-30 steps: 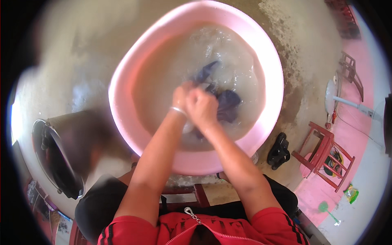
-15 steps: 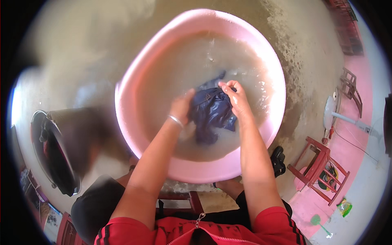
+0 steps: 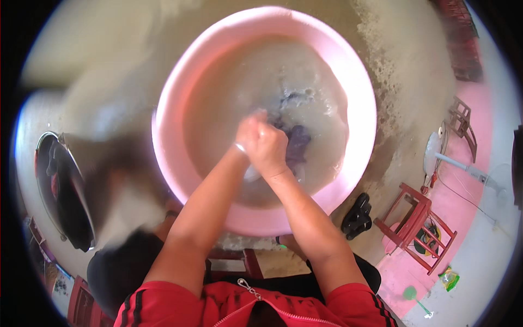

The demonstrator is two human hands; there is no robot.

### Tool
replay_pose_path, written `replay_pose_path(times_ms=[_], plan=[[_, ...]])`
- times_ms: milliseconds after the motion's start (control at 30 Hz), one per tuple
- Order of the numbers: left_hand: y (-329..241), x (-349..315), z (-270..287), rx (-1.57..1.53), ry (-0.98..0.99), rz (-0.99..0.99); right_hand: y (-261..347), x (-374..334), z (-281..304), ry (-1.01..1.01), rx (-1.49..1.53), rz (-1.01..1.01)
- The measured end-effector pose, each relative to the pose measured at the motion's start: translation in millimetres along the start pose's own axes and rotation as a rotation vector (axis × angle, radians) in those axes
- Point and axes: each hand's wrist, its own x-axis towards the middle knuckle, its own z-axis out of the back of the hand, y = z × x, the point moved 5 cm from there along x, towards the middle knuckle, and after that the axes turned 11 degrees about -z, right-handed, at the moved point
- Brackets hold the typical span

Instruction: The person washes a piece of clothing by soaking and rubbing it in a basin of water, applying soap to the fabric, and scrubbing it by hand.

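A large round pink basin (image 3: 362,117) holds murky, greyish-brown water (image 3: 229,82). Near its middle, my left hand (image 3: 248,131) and my right hand (image 3: 271,146) are pressed together, both closed on a wet dark blue cloth (image 3: 298,143). Most of the bunched part is hidden by my fists. The rest of the cloth trails to the right of my right hand, partly under the water. My left fingers are blurred and partly covered by the right hand. A light-coloured band circles my left wrist.
Left of the basin stands a dark bucket (image 3: 73,201) with dark and red cloth inside. On the right are a red wooden stool (image 3: 417,218), a standing fan (image 3: 463,169), a black shoe (image 3: 357,216) and a small wooden chair (image 3: 462,122).
My hands have come together from opposite sides of the cloth, the right one moving left and closing into a fist. The cloth, spread between them before, is now bunched and lower in the water.
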Motion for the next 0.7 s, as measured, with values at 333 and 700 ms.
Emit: replay_pose_path(times_ms=[333,700], plan=[[42,17,57,0.016,-0.014,0.162,-84,83,15,0.633,-0.176,-0.321],[-20,3,37,-0.640,0.145,0.302,-106,74,33,0.959,0.120,-0.619]])
